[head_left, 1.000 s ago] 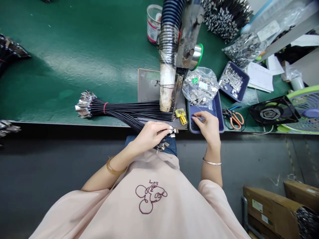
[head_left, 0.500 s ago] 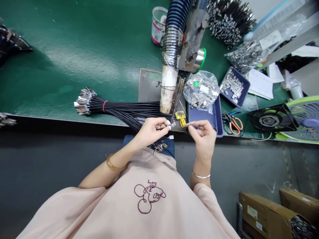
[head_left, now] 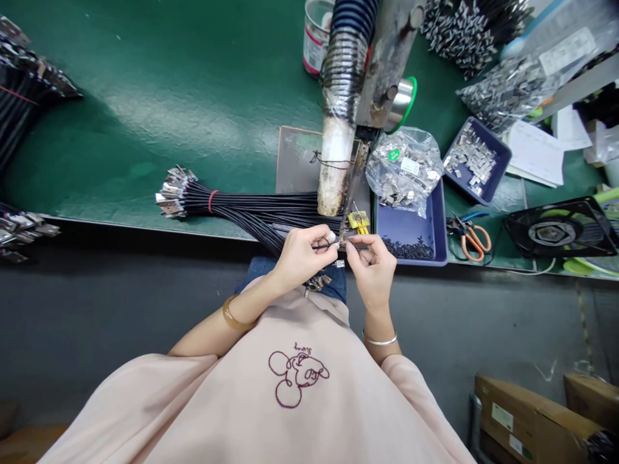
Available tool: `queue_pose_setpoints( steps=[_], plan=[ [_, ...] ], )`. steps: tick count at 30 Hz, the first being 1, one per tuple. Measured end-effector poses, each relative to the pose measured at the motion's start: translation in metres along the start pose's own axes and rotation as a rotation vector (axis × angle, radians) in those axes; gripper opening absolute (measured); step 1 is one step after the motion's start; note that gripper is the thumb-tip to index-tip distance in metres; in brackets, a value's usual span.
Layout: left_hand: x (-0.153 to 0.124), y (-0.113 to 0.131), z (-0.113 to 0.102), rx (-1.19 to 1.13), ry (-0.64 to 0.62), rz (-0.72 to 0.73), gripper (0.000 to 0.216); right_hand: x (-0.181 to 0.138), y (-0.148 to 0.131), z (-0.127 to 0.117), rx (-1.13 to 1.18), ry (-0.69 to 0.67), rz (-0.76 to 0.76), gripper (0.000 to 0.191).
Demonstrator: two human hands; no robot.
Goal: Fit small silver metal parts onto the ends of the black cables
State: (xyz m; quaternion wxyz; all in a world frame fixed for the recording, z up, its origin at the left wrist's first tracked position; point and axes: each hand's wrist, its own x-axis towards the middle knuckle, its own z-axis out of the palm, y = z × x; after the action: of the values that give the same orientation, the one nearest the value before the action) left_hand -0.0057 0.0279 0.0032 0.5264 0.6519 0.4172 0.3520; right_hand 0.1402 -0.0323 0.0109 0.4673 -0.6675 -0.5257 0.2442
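My left hand [head_left: 302, 255] pinches the end of one black cable, close to the table's front edge. My right hand [head_left: 371, 268] is closed in a pinch on a small dark piece, its fingertips meeting the left hand's at the cable tip. The bundle of black cables [head_left: 251, 211] with metal clips at its far end lies across the green table [head_left: 145, 116], tied with a red band. Just above the hands stands a machine head with a ribbed hose [head_left: 344, 71] and a white nozzle [head_left: 333, 167]. A small yellow tool [head_left: 358, 222] lies beside it.
A blue tray [head_left: 438, 222] holds small dark pieces and a bag of metal clips [head_left: 402, 169]. A second blue tray of clips [head_left: 476, 160], orange scissors [head_left: 471, 238], a black fan [head_left: 556, 229], a can [head_left: 315, 32] and more cable bundles [head_left: 29, 84] surround the work spot. Cardboard boxes [head_left: 522, 406] stand low right.
My right hand has left the blue tray with a small piece and moved left to meet my left hand at the cable tip. The view has shifted slightly.
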Motion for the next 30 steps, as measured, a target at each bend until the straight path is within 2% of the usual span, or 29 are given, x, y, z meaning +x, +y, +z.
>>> queue_pose_setpoints(
  steps=[19, 30],
  plan=[
    [-0.0003, -0.0053, 0.0004, 0.037, 0.009, 0.066, 0.014, -0.0026, -0.0041, 0.0011, -0.242, 0.045, -0.168, 0.004],
    [0.0000, -0.0054, -0.0030, 0.035, -0.016, 0.084, 0.013, -0.0039, -0.0025, 0.0026, -0.199, 0.032, -0.082, 0.009]
  ],
)
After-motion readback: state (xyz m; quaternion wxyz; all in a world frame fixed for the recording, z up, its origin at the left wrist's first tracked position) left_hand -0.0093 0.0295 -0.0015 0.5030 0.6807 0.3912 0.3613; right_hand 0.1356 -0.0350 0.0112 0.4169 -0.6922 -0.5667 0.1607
